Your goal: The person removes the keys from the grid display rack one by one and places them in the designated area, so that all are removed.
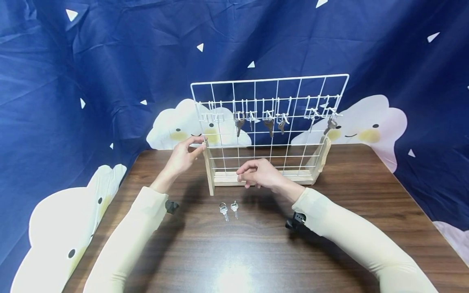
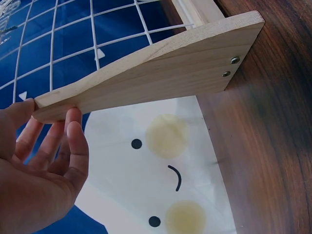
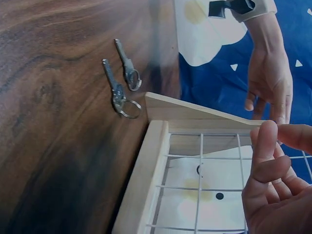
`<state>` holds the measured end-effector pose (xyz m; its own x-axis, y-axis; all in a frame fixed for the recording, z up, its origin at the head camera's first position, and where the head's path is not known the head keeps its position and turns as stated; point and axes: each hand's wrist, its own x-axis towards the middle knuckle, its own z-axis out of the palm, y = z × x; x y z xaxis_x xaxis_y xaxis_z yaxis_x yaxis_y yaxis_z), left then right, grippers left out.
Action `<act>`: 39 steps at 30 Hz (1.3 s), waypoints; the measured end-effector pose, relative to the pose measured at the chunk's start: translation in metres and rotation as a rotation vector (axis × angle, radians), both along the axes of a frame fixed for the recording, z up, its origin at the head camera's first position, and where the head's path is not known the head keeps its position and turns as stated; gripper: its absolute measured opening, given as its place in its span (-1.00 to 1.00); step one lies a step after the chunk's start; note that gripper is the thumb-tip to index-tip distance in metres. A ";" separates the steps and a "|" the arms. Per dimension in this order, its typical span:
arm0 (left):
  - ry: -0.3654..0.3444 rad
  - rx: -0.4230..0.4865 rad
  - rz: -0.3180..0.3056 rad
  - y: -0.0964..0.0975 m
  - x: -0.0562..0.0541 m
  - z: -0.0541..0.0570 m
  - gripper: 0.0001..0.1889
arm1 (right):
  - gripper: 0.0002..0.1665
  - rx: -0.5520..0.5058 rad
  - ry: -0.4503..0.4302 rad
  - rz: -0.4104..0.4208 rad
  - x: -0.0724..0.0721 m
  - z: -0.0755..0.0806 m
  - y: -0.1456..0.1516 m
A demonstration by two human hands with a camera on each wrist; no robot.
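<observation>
A white wire grid rack (image 1: pixel 270 80) on wooden supports stands on the table. My left hand (image 1: pixel 181 156) pinches the upper end of its left wooden side panel (image 2: pixel 156 78), thumb on one edge and fingers on the other, as the left wrist view shows. In front of the grid's lower part is my right hand (image 1: pixel 264 174), its fingers loosely bent; nothing shows between thumb and forefinger in the right wrist view. Two silver keys with rings, the left key (image 1: pixel 224 212) and the right key (image 1: pixel 235 209), lie on the table before the rack.
White hooks (image 1: pixel 216 116) line the grid; several carry keys, among them a dark key (image 1: pixel 269 127) near the middle and another key (image 1: pixel 329 126) at the right end. Behind the brown wooden table (image 1: pixel 329 252) hangs a blue cloth (image 1: pixel 128 53) with cloud prints.
</observation>
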<state>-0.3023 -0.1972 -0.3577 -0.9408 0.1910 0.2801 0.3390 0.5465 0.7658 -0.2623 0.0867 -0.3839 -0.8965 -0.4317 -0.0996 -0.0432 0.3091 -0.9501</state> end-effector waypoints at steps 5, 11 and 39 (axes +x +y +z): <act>0.003 -0.004 0.001 0.000 0.000 0.000 -0.63 | -0.78 -0.023 0.015 -0.014 -0.002 0.007 0.002; 0.003 -0.002 -0.002 0.000 0.000 0.000 -0.64 | -0.74 -0.037 0.025 -0.022 0.000 0.017 0.003; 0.028 -0.003 -0.004 0.000 0.000 -0.002 -0.63 | -0.71 -0.171 0.132 -0.126 -0.002 0.061 0.001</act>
<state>-0.3027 -0.1970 -0.3595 -0.9318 0.1956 0.3058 0.3624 0.5470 0.7546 -0.2642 0.0879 -0.3232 -0.9448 -0.3162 0.0863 -0.1413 0.1552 -0.9777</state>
